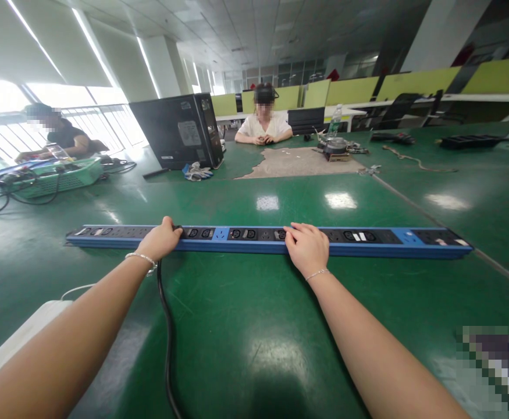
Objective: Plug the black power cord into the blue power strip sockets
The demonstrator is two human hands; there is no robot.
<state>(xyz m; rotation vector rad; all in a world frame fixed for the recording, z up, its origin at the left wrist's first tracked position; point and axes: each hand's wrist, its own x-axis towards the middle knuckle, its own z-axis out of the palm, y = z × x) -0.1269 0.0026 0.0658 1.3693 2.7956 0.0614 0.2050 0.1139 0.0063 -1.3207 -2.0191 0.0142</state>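
A long blue power strip [352,250] with black and blue socket panels lies across the green table. Near its left half, my left hand [160,238] is closed on a black plug [177,228], much of it hidden by the fingers. From under that hand a black cable [167,326] runs down toward the near edge of the view. My right hand [309,247] lies over the strip right of its middle, fingers bent across the sockets and gripping it. Whether the plug sits in a socket cannot be made out.
A black computer case [175,131] stands on the green table [219,314], with gloves [197,171] beside it. At left is a green basket [62,180] of cables. Two people sit beyond. A water bottle [335,121] stands far right of centre; a white object [27,334] lies near left.
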